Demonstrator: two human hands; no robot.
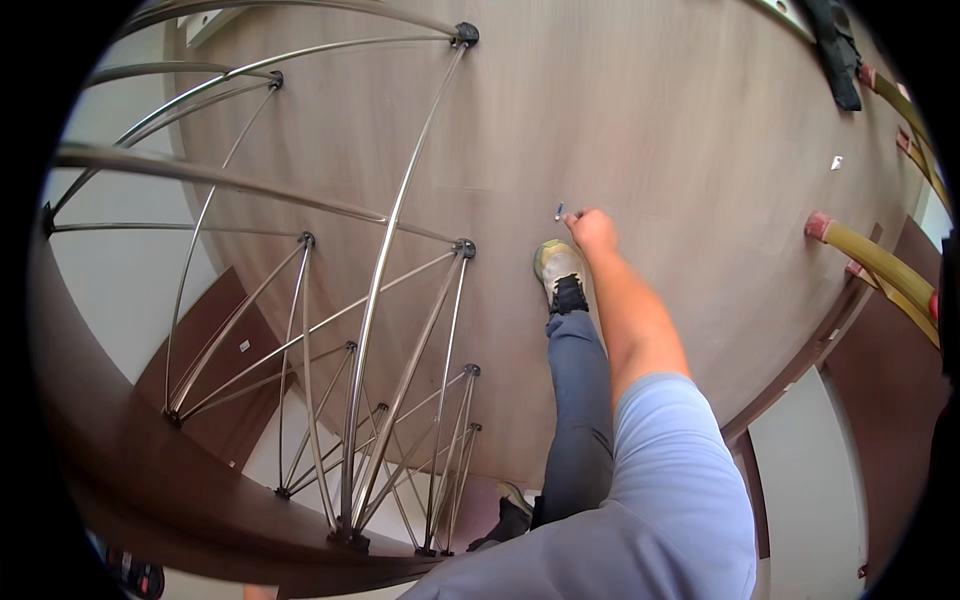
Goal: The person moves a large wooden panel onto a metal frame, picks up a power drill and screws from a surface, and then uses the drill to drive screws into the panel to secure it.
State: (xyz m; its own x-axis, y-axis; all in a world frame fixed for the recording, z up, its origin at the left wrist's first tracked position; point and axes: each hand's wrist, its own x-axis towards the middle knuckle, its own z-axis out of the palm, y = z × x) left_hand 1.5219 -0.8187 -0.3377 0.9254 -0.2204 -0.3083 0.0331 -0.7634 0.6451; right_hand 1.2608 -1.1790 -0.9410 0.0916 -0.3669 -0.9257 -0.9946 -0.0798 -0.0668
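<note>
My right hand [594, 230] reaches down over the wooden floor, just past the toe of my shoe [559, 262]. Its fingers are pinched together. A small blue-and-white piece [559, 212] shows at the fingertips, too small to tell its kind. To the left of the hand stands a folding frame of shiny metal tubes [385, 270] joined by black connectors [465, 248]. Its tubes run to a dark brown panel edge [230, 500] at the lower left. I do not see my left hand clearly anywhere.
Curved yellow legs with reddish ends [870, 255] stand at the right. A long black object [835, 55] lies at the upper right. A small white scrap [837, 162] is on the floor [640, 120]. Brown and white panels [810, 470] line the right side.
</note>
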